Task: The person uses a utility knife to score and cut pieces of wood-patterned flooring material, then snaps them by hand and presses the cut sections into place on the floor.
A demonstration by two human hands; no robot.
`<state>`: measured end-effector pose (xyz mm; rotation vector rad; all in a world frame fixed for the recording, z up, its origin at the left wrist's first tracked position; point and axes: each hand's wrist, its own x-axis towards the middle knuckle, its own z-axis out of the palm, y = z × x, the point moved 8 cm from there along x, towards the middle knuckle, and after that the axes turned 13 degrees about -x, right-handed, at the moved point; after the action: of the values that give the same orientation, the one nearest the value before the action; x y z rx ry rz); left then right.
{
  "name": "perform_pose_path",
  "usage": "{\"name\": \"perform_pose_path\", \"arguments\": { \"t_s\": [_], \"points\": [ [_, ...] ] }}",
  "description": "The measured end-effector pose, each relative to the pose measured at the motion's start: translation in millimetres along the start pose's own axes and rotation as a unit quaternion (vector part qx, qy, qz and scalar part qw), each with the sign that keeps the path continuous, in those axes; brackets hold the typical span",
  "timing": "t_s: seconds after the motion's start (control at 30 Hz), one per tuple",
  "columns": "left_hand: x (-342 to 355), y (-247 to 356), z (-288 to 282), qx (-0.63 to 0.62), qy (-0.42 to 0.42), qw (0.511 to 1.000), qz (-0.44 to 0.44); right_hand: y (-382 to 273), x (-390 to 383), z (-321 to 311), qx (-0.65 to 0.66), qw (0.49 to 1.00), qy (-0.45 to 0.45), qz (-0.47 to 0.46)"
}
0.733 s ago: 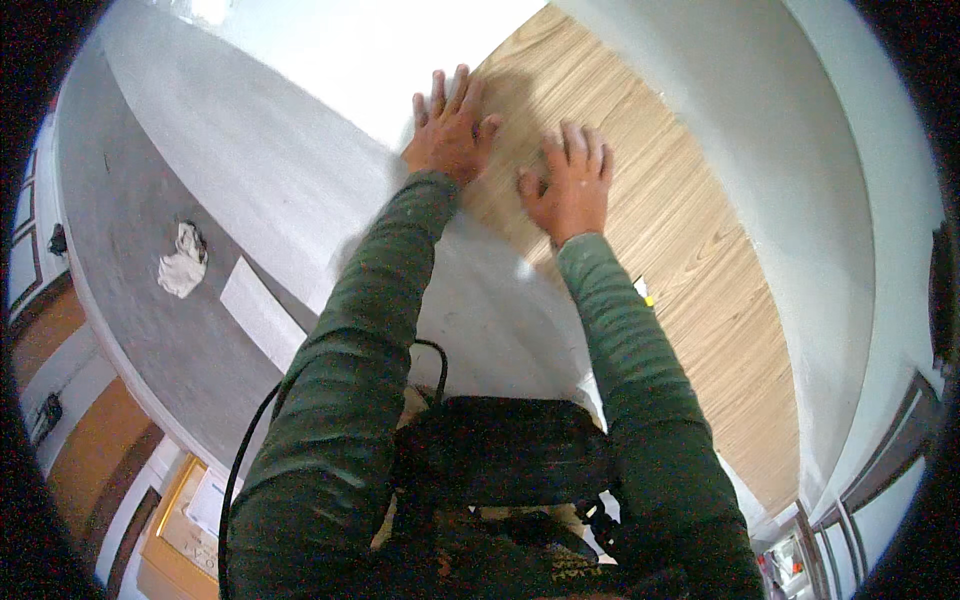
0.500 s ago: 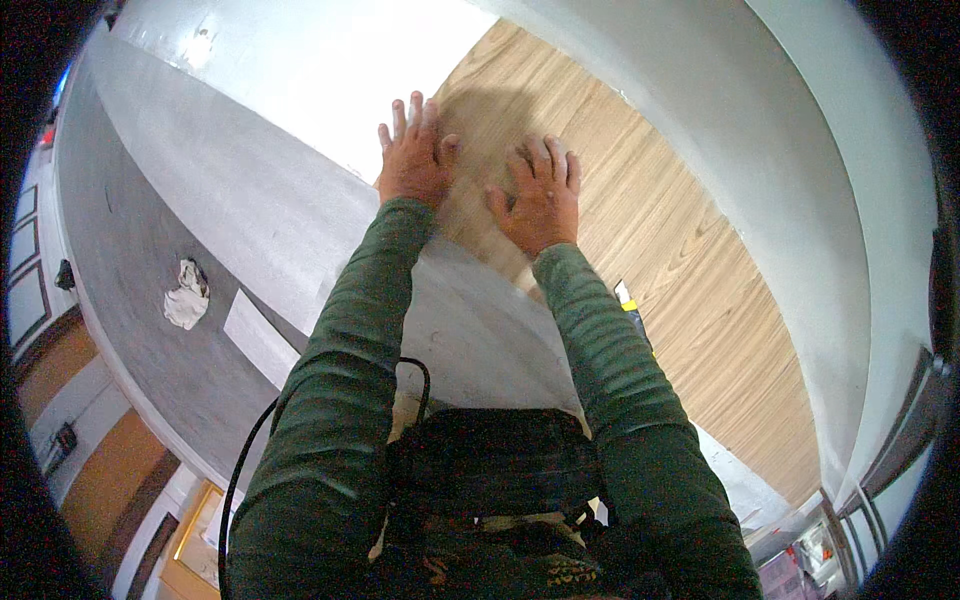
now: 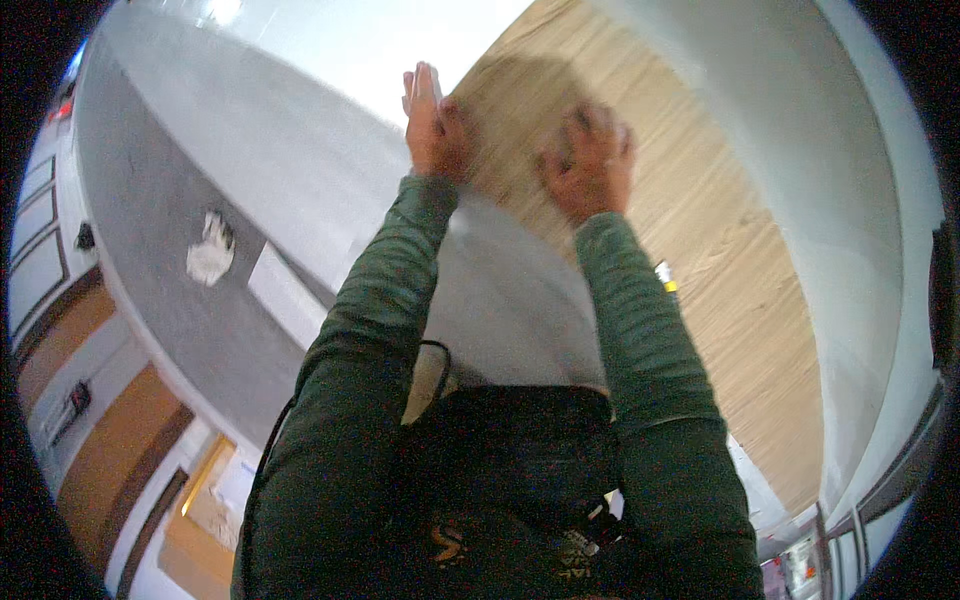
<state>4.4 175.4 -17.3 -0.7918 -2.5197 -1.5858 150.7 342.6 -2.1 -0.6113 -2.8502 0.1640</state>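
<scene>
A long sheet with a light wood-grain pattern point(image 3: 720, 260) lies over the grey and white work surface. My left hand point(image 3: 436, 130) is at the sheet's left edge, turned partly on its side, fingers stretched out and holding nothing. Farther right, my right hand point(image 3: 588, 168) is over the wood-grain face, fingers apart and somewhat blurred, with nothing seen in it. Whether either palm presses on the sheet cannot be made out. Beside my right forearm a small yellow-and-white object point(image 3: 668, 280) lies on the sheet, mostly hidden by the sleeve.
To the left, a crumpled white wad point(image 3: 211, 252) and a flat white strip point(image 3: 288, 292) lie on the dark grey surface point(image 3: 150, 185). A black cable point(image 3: 440, 356) loops beside the black item point(image 3: 515, 430) at my front. A pale curved panel point(image 3: 800, 130) borders the right side.
My left hand has tilted onto its side, its fingers drawn closer together. My right hand has moved a little right and away from the left one. The view has shifted slightly.
</scene>
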Motion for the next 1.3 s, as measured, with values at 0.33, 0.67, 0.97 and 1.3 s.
{"name": "perform_pose_path", "arguments": {
  "t_s": [0.33,0.67,0.97,1.3],
  "points": [
    [-71.4,-24.2,-74.9,0.304,-0.058,0.945,-0.105,-7.7,-0.9,4.4,-0.019,0.998,0.058,-0.036],
    [-68.5,-17.2,-74.4,0.257,-0.100,0.949,-0.155,-5.1,-2.3,12.7,-0.050,0.993,0.083,-0.060],
    [-68.9,-23.2,-74.4,0.261,-0.103,0.944,-0.175,-2.8,-3.4,19.5,-0.060,0.994,0.071,-0.059],
    [-62.6,-19.1,-73.4,0.275,-0.131,0.927,-0.219,-4.1,-1.7,16.6,-0.044,0.994,0.079,-0.064]
  ]
}}
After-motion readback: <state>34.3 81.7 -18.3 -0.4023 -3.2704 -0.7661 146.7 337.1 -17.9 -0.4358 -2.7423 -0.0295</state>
